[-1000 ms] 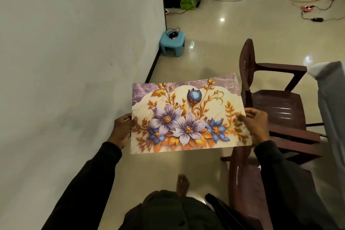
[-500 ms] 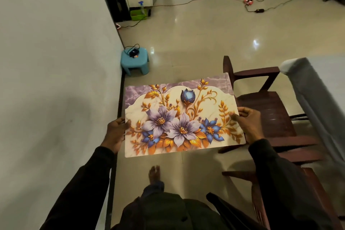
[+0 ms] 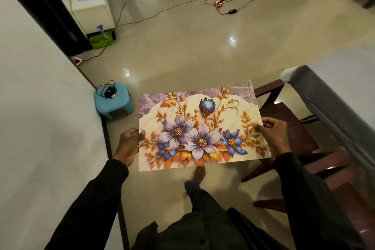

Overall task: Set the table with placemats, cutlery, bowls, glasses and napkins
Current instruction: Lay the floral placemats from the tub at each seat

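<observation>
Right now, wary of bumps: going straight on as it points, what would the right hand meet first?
Past the placemat it grips, the right hand lines up with the back rail of the wooden chair, probably lower; depth is unclear.

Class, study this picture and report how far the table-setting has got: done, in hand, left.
Done: nothing visible; the corner in view of the cloth-covered table carries no setting. In hand: left hand and right hand grip the floral placemat by its short edges, in the air beside a wooden chair. Left: laying this placemat, then cutlery, bowls, glasses and napkins, none in view.
</observation>
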A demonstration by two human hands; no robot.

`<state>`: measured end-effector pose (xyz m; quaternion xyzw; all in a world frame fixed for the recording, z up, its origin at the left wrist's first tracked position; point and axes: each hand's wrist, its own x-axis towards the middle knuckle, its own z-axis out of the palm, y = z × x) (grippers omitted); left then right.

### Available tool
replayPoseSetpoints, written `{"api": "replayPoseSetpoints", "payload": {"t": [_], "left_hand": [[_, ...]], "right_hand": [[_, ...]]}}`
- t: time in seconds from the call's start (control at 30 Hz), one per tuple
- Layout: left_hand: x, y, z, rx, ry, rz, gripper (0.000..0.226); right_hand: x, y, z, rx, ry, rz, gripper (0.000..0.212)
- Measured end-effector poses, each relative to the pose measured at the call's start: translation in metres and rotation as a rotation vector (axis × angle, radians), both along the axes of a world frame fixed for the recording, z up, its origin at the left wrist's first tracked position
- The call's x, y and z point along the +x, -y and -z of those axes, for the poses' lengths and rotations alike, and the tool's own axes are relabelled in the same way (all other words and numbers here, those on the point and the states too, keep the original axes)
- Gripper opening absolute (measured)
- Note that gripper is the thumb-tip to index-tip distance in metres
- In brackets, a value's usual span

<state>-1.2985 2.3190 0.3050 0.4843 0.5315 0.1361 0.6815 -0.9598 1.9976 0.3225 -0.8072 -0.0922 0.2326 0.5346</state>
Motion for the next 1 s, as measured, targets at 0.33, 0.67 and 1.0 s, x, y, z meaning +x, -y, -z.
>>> {"api": "replayPoseSetpoints", "payload": {"t": [0.33, 0.67, 1.0], "left_hand": [[0.176, -0.139, 0.0, -0.002, -0.02, 0.109, 0.017], [0.347, -0.246, -0.006, 0.032, -0.02, 0.309, 0.014], [0.543, -0.356, 0.006, 0.016, -0.027, 0.607, 0.019]], "right_hand": [[0.128, -0.102, -0.005, 0.003, 0.022, 0.133, 0.025], [0.226, -0.166, -0.007, -0.026, -0.023, 0.35, 0.028], [0.297, -0.227, 0.0, -0.017, -0.033, 0.669, 0.025]]}}
